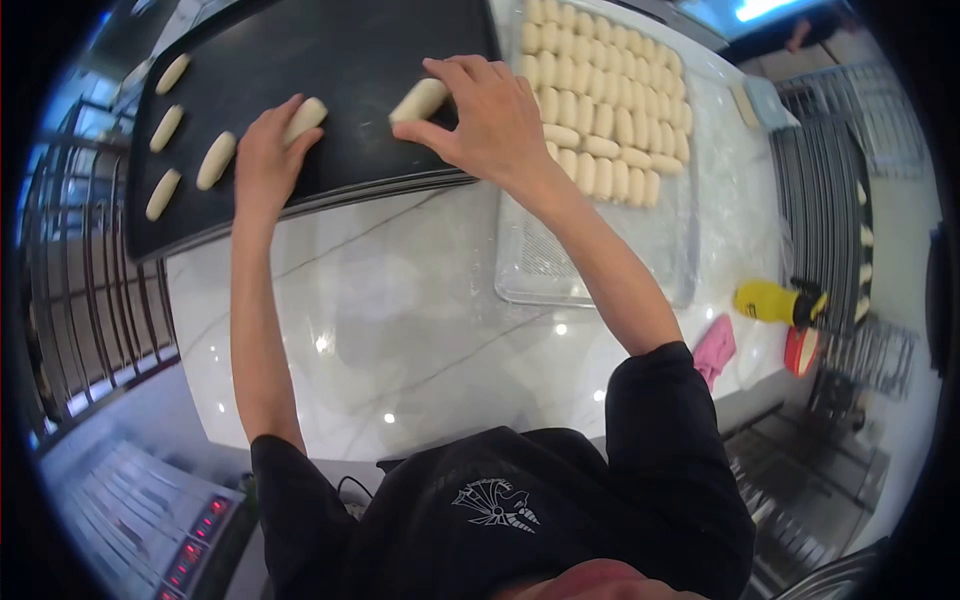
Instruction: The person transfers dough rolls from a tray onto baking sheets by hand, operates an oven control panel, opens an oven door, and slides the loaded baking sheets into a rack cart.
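Observation:
My right hand (490, 115) pinches a pale dough roll (420, 101) between thumb and fingers over the right part of a black baking tray (370, 60). Further left, my left hand (268, 155) is closed around another dough roll (306, 122), with its thumb on the near side. Just left of that hand lies a plump dough roll (216, 161) on the tray. Several more, such as one dough roll (167, 128), line the tray's left side. Whether the two held rolls touch the tray, I cannot tell.
To the right stands a clear plastic-lined tray (540, 270) with tight rows of dough rolls (610, 90). A yellow spray bottle (768, 301), a pink cloth (715, 350) and a red container (800, 350) sit at the marble counter's (400, 320) right. A metal rack (100, 260) stands at left.

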{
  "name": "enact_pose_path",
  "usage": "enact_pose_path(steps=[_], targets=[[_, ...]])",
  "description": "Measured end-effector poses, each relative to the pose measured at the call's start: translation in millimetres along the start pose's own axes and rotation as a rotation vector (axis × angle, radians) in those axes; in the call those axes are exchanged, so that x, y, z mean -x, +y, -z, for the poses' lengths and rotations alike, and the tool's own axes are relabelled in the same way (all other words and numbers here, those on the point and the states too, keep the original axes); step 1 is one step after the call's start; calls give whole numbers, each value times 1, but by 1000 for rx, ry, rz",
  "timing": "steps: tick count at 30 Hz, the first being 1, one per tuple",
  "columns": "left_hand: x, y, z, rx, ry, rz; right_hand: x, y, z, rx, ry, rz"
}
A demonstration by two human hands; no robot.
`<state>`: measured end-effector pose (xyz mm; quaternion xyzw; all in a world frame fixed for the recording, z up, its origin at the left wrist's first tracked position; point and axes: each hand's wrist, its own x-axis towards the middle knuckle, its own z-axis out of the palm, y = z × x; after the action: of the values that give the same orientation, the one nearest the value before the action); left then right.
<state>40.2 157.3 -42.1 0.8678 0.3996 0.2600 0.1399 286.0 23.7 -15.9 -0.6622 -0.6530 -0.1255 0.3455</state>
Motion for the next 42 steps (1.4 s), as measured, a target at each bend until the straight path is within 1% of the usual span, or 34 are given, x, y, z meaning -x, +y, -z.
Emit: enact_pose_path(steps=[1, 3, 4, 5, 6, 7, 9, 11, 12, 13, 15, 16, 17, 19, 20, 22, 23, 26, 27, 29, 30, 32, 33, 36, 37, 39, 41, 42], targets=[[1, 9, 0, 15, -11, -26, 6, 13, 10, -2, 64, -42], [8, 28, 11, -193, 183, -113, 21, 42, 31, -16, 193, -111], [16, 36, 17, -184, 180, -127, 36, 67, 41, 31, 181, -240], [26, 44, 23, -145, 140, -93, 56, 99, 52, 73, 170, -366], [36, 50, 30, -109, 98, -56, 77, 133, 66, 240, 96, -411], [48, 55, 33, -113, 98, -62, 103, 171, 78, 388, -66, -543], [73, 57, 32, -128, 40, -87, 154, 236, 91, 567, -249, -746], [87, 62, 30, -189, 62, -104, 187, 279, 98, 479, -486, -845], [96, 64, 33, -235, 76, -127, 186, 279, 99, 343, -505, -904], [104, 67, 37, -286, 89, -97, 188, 282, 99, 205, -529, -957], [117, 78, 40, -222, 90, -86, 205, 309, 84, 139, -447, -943], [124, 85, 43, -252, 106, -66, 208, 314, 87, 85, -426, -965], [132, 94, 46, -220, 86, -54, 210, 312, 87, 34, -406, -989], [147, 108, 50, -204, 83, -32, 202, 291, 99, -233, -311, -1124], [156, 114, 52, -172, 53, -23, 199, 284, 103, -248, -319, -1103], [173, 124, 59, -103, -6, -12, 197, 278, 111, -147, -359, -1072], [180, 126, 63, -113, 8, -4, 199, 277, 112, -156, -360, -1055], [197, 130, 76, -43, -5, 61, 210, 272, 113, -28, -206, -788], [202, 129, 81, -46, 8, 65, 211, 262, 118, -31, -204, -775], [209, 119, 95, -27, 48, 86, 204, 218, 131, 55, -146, -615], [211, 111, 102, -15, 67, 97, 209, 208, 134, 53, -145, -604], [212, 91, 116, -2, 93, 103, 216, 193, 137, 185, -144, -490], [212, 80, 122, 15, 108, 104, 209, 179, 137, 195, -151, -485], [212, 52, 131, 95, 109, 118, 208, 128, 148, 305, 34, -386], [208, 45, 132, 141, 99, 119, 210, 111, 154, 349, 21, -416], [185, 39, 121, 264, 54, 59, 198, 85, 168, 268, 74, -475], [174, 49, 107, 435, -47, 1, 167, 21, 183, 239, 8, -550], [168, 54, 102, 505, -90, -23, 156, -3, 185, 67, -16, -681]])
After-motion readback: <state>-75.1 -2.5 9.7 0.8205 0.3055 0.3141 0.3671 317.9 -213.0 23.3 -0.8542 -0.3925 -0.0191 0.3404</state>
